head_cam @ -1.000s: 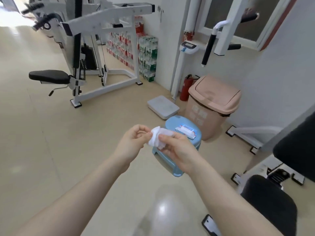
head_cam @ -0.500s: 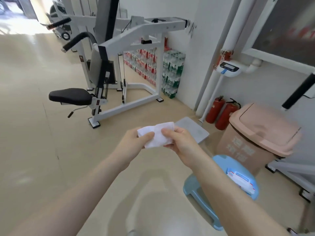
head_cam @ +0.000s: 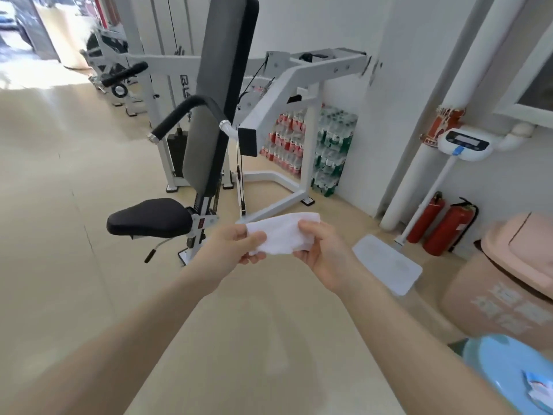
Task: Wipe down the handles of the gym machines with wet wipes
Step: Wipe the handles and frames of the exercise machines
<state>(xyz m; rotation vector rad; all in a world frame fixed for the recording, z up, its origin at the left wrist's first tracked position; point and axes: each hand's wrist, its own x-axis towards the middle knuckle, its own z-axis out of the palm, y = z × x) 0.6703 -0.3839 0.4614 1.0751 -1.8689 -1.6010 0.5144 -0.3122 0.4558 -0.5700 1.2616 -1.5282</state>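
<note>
A white wet wipe [head_cam: 281, 233] is stretched between both hands at chest height. My left hand [head_cam: 232, 250] pinches its left end and my right hand [head_cam: 321, 253] pinches its right end. Ahead stands a white gym machine with a tall grey back pad [head_cam: 221, 94] and a black seat [head_cam: 149, 217]. Its black padded handle [head_cam: 182, 115] curves out to the left of the pad, well beyond the wipe. A second black handle [head_cam: 124, 74] shows on a machine further back. The wipes pack [head_cam: 540, 390] lies on a blue stool [head_cam: 502, 363] at the lower right.
A pink lidded bin [head_cam: 508, 283] stands at the right, with two red fire extinguishers [head_cam: 449, 226] and a standing scale [head_cam: 389, 263] by the wall. Stacked bottle packs [head_cam: 311, 148] sit behind the machine's frame. Open beige floor spreads to the left.
The view has swung up and left, bringing the machine closer and pushing the stool to the corner. The bunched wipe has been drawn out wider between my hands.
</note>
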